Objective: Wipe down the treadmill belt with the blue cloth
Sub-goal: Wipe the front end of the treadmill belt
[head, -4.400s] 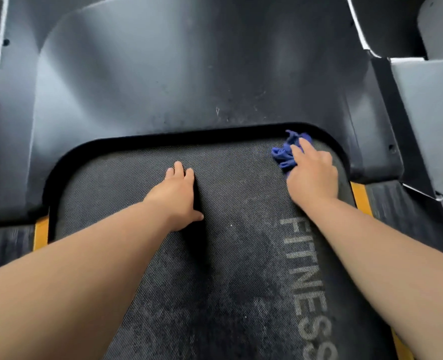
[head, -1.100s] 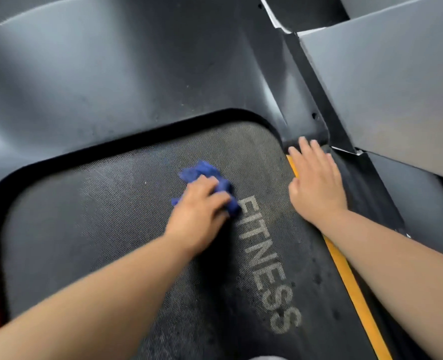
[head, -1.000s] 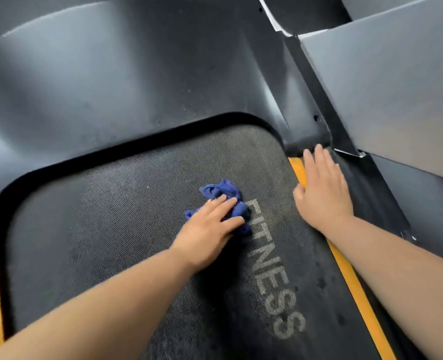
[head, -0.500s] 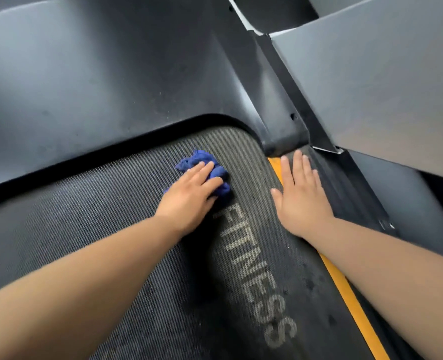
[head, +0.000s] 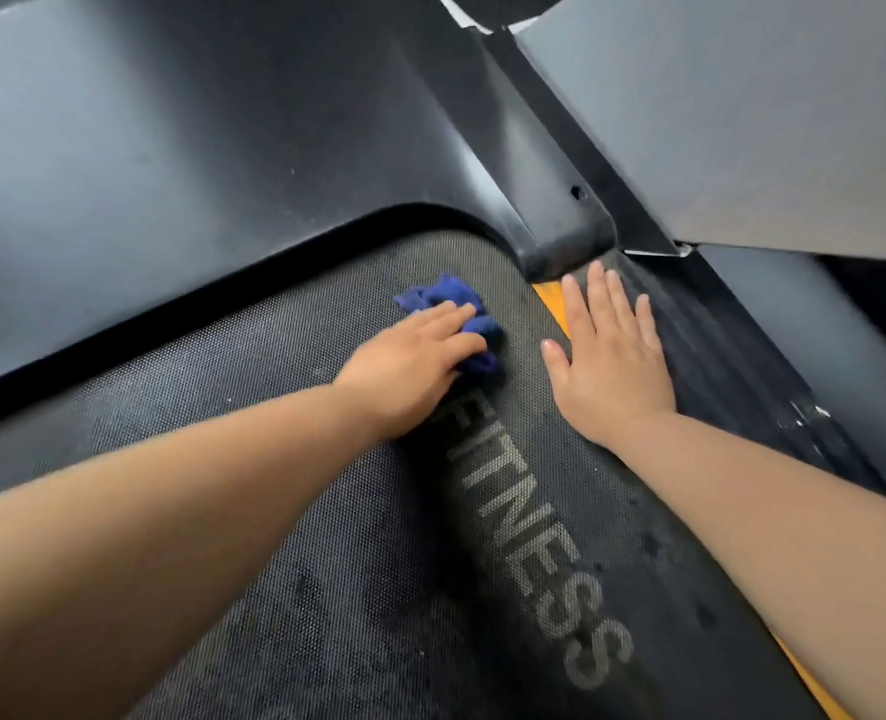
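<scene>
Left hand point(head: 410, 358): fingers together, apparently flat, pressing crumpled blue cloth point(head: 448, 298) onto black textured treadmill belt point(head: 223, 366). Right hand point(head: 607, 356): fingers slightly spread, flat at belt edge.

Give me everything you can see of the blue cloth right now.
The blue cloth is a small, deep-blue rag, soft and fuzzy-looking, crumpled into a bunch rather than spread flat. It lies on the treadmill belt near the belt's far right corner, just beyond the first letter of the FITNESS lettering. The left hand presses on it from above, fingers laid across its middle, so only its far folds and right edge show. The right hand rests apart, to its right.
</scene>
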Demonstrator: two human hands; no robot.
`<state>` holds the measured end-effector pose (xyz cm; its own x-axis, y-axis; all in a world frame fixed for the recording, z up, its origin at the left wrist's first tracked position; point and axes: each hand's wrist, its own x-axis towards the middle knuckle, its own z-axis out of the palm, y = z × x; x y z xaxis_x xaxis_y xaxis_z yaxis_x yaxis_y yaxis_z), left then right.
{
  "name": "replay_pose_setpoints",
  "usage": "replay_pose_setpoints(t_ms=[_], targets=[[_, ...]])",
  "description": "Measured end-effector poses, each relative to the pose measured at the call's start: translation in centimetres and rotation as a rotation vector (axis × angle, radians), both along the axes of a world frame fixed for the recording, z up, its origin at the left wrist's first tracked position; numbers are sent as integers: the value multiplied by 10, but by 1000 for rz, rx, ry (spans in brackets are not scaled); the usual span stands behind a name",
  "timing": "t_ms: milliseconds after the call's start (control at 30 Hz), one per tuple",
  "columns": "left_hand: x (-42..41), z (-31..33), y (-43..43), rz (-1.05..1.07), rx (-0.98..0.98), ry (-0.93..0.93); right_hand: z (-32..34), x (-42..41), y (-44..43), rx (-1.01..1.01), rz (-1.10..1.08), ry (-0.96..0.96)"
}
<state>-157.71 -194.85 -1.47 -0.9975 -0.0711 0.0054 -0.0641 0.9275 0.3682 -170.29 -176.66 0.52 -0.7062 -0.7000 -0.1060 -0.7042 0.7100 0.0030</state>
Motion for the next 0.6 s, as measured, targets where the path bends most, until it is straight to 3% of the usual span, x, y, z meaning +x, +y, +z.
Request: replay_pose_setpoints(t_ms=[167, 233, 333, 467, 533, 600], targets=[[-40, -2, -51, 438, -106, 36, 3, 2, 21, -100, 34, -3], [-27, -5, -23, 367, -73, 68, 1, 3, 30, -181, -1, -1], [22, -8, 37, 55, 18, 8, -3, 1, 30, -216, -16, -21], [22, 1, 19, -107, 24, -78, -3, 3, 31, -208, 3, -5], [-7, 4, -8, 49, 9, 0, -3, 3, 31, -196, 10, 4], [-38, 4, -30, 343, 25, -3, -5, 3, 30, -195, 14, 16]])
